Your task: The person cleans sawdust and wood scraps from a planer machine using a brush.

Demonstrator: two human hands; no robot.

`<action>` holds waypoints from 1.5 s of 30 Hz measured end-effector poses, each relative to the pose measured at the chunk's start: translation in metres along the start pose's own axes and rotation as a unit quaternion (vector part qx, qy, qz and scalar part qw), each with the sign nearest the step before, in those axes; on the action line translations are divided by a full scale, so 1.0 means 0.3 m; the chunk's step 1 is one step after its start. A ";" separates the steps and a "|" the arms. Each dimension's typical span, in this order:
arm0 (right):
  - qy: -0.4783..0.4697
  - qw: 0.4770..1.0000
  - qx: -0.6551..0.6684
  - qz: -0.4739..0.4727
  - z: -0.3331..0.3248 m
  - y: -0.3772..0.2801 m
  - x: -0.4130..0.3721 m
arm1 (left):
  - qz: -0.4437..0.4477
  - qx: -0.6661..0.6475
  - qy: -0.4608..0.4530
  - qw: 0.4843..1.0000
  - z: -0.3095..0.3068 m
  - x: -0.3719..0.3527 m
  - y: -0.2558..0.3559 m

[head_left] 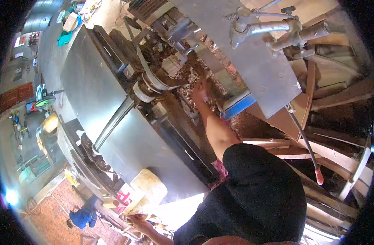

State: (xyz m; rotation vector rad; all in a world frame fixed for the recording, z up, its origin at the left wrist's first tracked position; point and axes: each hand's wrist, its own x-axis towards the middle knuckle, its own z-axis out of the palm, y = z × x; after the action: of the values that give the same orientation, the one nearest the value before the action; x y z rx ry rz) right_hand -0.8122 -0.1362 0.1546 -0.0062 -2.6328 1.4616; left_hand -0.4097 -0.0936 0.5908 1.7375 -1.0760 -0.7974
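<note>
**A:** Head view: the right hand [201, 93] has its fingers [203, 83] buried in the wood shavings [186, 75] at its eleven o'clock. Clenched or loose?

**B:** Cannot tell. I'd keep them off the belt [148, 77] at nine. The left hand [138, 221], at six, grips the pale block [148, 190].

- The right hand [201, 92] has its fingertips lost among wood shavings [186, 76] inside the machine [97, 85].
- Glare blurs the left hand [138, 221] and the pale container [149, 188] above it.
</note>
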 end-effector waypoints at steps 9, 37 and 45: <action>-0.404 0.821 0.167 0.368 0.082 0.044 -0.039 | -0.014 0.007 0.024 1.000 -0.073 0.032 -0.056; -0.329 0.781 0.369 0.382 0.215 0.131 -0.237 | -0.011 0.057 0.071 0.996 -0.076 0.009 -0.063; -0.183 0.971 0.150 -0.022 0.079 0.098 -0.211 | 0.003 0.084 0.074 0.994 0.031 -0.059 -0.008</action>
State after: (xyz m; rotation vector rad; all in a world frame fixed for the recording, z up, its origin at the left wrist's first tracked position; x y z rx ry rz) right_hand -0.7540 -0.1449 0.1102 0.3846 -2.6170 1.9952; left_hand -0.4240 -0.0804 0.5861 1.9010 -1.0719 -0.5783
